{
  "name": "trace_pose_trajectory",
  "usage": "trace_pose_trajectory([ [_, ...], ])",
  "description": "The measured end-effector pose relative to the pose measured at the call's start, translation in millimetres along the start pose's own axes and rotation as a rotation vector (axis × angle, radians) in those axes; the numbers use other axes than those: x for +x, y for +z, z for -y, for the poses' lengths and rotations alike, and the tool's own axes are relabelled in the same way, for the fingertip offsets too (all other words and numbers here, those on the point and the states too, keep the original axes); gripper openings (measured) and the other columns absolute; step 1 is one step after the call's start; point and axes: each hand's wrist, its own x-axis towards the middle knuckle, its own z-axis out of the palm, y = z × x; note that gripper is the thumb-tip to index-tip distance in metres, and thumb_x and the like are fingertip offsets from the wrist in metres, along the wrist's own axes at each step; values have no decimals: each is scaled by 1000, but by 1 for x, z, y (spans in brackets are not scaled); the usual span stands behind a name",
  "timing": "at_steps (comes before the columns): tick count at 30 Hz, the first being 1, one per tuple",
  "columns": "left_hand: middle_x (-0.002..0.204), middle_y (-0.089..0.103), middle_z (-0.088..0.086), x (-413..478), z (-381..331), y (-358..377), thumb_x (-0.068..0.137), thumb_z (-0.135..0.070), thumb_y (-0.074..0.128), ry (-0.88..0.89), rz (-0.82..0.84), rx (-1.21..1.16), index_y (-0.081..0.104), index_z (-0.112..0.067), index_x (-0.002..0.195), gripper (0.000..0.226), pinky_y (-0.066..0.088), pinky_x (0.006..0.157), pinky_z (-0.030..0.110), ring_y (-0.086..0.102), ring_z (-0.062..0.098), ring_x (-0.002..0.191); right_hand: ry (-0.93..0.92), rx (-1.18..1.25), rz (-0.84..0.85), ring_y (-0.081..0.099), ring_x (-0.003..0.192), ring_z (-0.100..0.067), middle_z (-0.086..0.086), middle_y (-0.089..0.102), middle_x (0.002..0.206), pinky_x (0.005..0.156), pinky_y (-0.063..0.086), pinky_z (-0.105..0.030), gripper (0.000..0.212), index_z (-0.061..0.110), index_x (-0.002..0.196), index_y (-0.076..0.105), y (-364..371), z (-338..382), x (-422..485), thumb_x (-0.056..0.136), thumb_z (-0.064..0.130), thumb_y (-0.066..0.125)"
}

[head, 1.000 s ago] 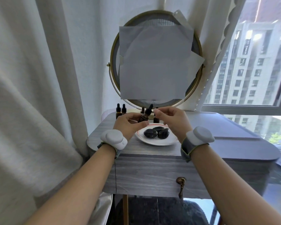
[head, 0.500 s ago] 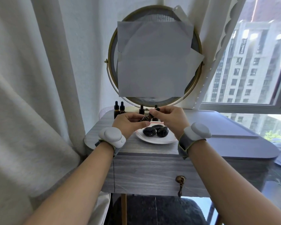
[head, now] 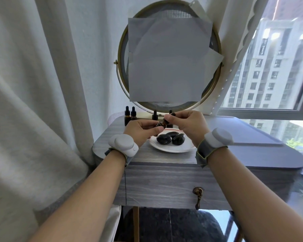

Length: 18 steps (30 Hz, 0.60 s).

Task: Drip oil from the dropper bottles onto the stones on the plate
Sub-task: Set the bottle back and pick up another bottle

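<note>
1. Holding the dropper bottle (head: 159, 123) in your left hand (head: 140, 131), you have the fingers curled round its amber body. It is tilted so the neck points up and right, towards your other hand.
2. Your right hand (head: 187, 126) pinches the black dropper cap (head: 173, 114) between thumb and fingers, which hide most of it. Judging by that grip, you are unscrewing the cap or drawing the dropper out, with one hand bracing while the other works.
3. Both hands hover just above the back rim of the plate (head: 173, 149), probably so that a stray drop lands on the plate and not on the worktop (head: 234, 137).
4. The three dark stones (head: 164, 138) lie touching one another in the middle of the plate, which sits near the worktop's front edge, towards its left end. They look glossy, but you cannot tell from here whether they carry oil.
5. More dropper bottles stand upright along the back edge. A pair (head: 130, 116) is near the back left corner, and others are partly hidden behind your hands at the foot of the paper-covered mirror (head: 166, 63), out of the way but within reach.
</note>
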Motion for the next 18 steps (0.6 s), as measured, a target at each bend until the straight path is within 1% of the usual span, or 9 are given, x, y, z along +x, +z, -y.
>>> trace_pose_trajectory([
  [1, 83, 72, 2, 0, 0, 0, 76, -16, 75, 5, -1, 1, 72, -11, 103, 27, 47, 57, 9, 64, -3, 63, -11, -3, 3, 57, 50, 7, 14, 69, 60, 50, 41, -5, 17, 14, 80, 76, 0, 0, 0, 75, 29, 80],
  [3, 84, 72, 3, 0, 0, -1, 78, -16, 73, 13, 0, 4, 71, -10, 105, 28, 48, 58, 9, 64, -3, 63, -37, -8, 19, 61, 56, 6, 12, 71, 65, 54, 43, -5, 13, 17, 81, 76, 0, 1, -1, 76, 28, 80],
  [6, 85, 71, 2, 1, 0, 0, 80, -16, 71, 17, 13, -13, 71, -12, 104, 24, 51, 59, 11, 65, -3, 63, -59, 15, 69, 64, 63, 4, 8, 74, 72, 58, 45, -6, 8, 18, 85, 76, -4, 4, 0, 78, 21, 78],
  [8, 85, 72, 1, 1, 1, -1, 82, -17, 69, 13, 28, -29, 70, -15, 104, 22, 53, 61, 13, 67, 0, 64, -60, 38, 120, 66, 67, 3, 6, 74, 78, 60, 45, -6, 13, 17, 92, 75, -6, 6, 0, 79, 14, 76],
  [11, 84, 72, 1, 2, 0, 0, 83, -18, 68, 2, 27, -45, 70, -14, 104, 22, 53, 61, 15, 68, 3, 66, -45, 84, 162, 69, 76, 2, 4, 74, 90, 62, 46, -7, 28, 17, 106, 69, -10, 9, 3, 80, 7, 73],
  [12, 81, 72, 0, 2, 0, 0, 83, -18, 68, 0, 20, -54, 70, -13, 104, 22, 53, 61, 15, 68, 2, 65, -32, 96, 156, 68, 77, 2, 5, 74, 93, 62, 46, -7, 32, 17, 111, 66, -11, 10, 4, 81, 8, 73],
  [14, 74, 72, -7, 1, -1, 0, 83, -17, 68, 0, 8, -79, 70, -14, 102, 20, 54, 61, 15, 67, 1, 65, -5, 87, 110, 66, 76, 1, 6, 72, 96, 60, 46, -9, 33, 17, 113, 65, -12, 10, 6, 81, 18, 74],
  [16, 71, 72, -11, 0, 0, 0, 82, -16, 69, 2, 6, -95, 70, -18, 99, 17, 53, 62, 15, 67, 1, 65, 1, 39, 62, 63, 70, 5, 7, 72, 91, 57, 44, -8, 28, 18, 105, 68, -11, 9, 6, 80, 32, 74],
  [18, 74, 72, -8, 0, -1, 0, 82, -16, 69, 1, 10, -92, 70, -17, 101, 19, 53, 61, 14, 67, 0, 64, -23, 1, 30, 60, 62, 8, 8, 71, 82, 55, 43, -7, 21, 20, 92, 70, -9, 6, 6, 80, 37, 74],
])
